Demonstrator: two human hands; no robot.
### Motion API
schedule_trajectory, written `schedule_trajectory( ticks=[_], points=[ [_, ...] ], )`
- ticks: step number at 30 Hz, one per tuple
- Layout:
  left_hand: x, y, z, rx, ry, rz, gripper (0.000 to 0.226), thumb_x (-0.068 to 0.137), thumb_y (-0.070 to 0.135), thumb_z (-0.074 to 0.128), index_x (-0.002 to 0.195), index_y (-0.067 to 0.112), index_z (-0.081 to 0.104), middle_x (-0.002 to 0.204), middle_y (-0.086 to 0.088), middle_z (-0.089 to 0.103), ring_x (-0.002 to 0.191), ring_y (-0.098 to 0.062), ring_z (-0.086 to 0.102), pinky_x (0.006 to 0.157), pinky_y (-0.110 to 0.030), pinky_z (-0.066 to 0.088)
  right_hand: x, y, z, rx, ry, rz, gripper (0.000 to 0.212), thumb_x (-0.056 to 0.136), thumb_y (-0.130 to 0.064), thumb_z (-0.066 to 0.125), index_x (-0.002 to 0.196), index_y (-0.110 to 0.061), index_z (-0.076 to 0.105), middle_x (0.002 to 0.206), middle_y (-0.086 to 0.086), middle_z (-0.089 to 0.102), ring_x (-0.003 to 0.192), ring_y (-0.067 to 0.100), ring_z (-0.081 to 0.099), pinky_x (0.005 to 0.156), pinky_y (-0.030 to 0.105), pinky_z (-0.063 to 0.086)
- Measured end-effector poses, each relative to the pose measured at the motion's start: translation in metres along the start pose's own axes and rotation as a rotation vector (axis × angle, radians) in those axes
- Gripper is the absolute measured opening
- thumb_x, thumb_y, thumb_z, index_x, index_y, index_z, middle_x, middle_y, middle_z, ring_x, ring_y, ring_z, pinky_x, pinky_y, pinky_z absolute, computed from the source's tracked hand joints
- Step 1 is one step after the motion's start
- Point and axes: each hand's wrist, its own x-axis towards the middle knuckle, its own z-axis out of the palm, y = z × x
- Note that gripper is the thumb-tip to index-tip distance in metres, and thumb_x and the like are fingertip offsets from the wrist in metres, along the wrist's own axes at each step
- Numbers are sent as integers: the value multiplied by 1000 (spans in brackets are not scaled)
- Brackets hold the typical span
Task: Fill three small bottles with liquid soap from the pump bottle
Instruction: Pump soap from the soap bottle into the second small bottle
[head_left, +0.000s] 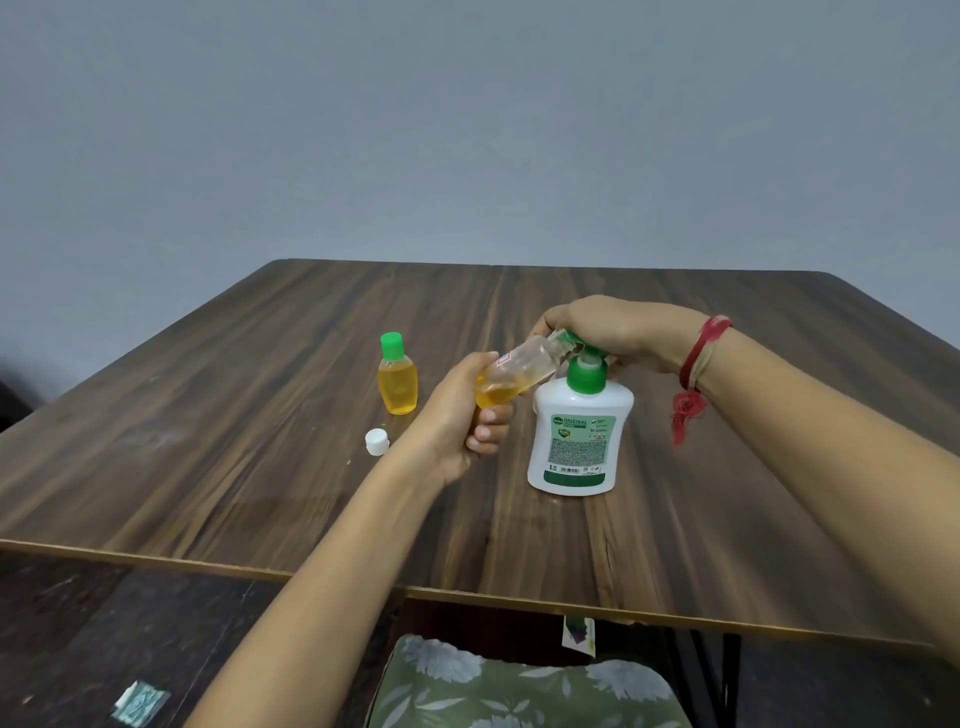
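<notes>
At a dark wood-grain table with a pale edge strip, set against a bare grey-blue wall, a person works with 2 bare hands. The left grip is clenched around a clear small bottle, which is tilted with its open mouth up at the green nozzle and has a little amber soap pooled at its base. The right grip (a red thread circles that wrist) is curled over the top of the white pump bottle, which stands upright on the table just right of the left grip. Farther left stand 1 filled bottle, green cap on, and, nearer the person, 1 loose white cap. Below the table's near edge show a floral cushion and a dark floor with a greenish scrap lying on it.
</notes>
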Motion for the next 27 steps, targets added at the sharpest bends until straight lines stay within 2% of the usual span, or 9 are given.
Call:
schedule_trajectory(
  ticks=[5, 9, 13, 15, 19, 22, 27],
  points=[
    [0, -3, -2, 11, 2, -8, 47, 98, 38, 32, 60, 15, 49, 40, 5, 27, 30, -5, 22, 30, -11, 13, 3, 5, 6, 82, 5, 0, 28, 90, -17, 38, 85, -24, 64, 84, 3, 62, 74, 19, 51, 71, 33, 37],
    [0, -1, -1, 9, -17, 1, 41, 97, 38, 32, 63, 17, 44, 40, 5, 27, 30, -5, 22, 30, -11, 13, 0, 1, 1, 26, 17, -7, 28, 90, -18, 38, 84, -27, 64, 72, -2, 65, 65, 13, 53, 63, 29, 37],
    [1, -1, -2, 11, 4, 0, 47, 97, 38, 33, 59, 16, 48, 40, 5, 27, 29, -5, 22, 29, -11, 14, 3, 5, 5, 43, 2, 4, 29, 91, -19, 36, 86, -26, 64, 82, 0, 63, 72, 16, 52, 71, 33, 38],
    [1, -3, -2, 12, 0, -6, 51, 97, 38, 32, 56, 16, 51, 40, 5, 27, 30, -5, 22, 29, -11, 14, 1, 4, 4, 21, 6, 8, 29, 91, -19, 36, 85, -26, 64, 81, 0, 61, 71, 16, 50, 70, 32, 37],
    [-1, -1, 0, 3, -20, 3, 41, 98, 37, 32, 65, 17, 45, 40, 5, 28, 30, -4, 22, 30, -12, 13, 1, 1, -1, 13, -5, 0, 28, 92, -20, 36, 90, -27, 63, 77, -2, 64, 68, 13, 53, 73, 34, 38],
    [1, -2, -1, 6, -5, 4, 43, 98, 37, 32, 63, 16, 46, 40, 5, 28, 30, -5, 23, 29, -12, 14, 3, 5, 4, 42, -14, 0, 29, 92, -20, 36, 91, -26, 65, 83, 0, 63, 74, 17, 52, 75, 36, 37],
    [1, -2, 0, -3, -22, -5, 44, 98, 38, 32, 63, 16, 46, 40, 5, 28, 29, -4, 23, 29, -12, 14, 0, 0, 0, -3, -13, 10, 29, 93, -20, 35, 92, -25, 63, 72, -4, 62, 65, 12, 51, 67, 31, 38]
  ],
)
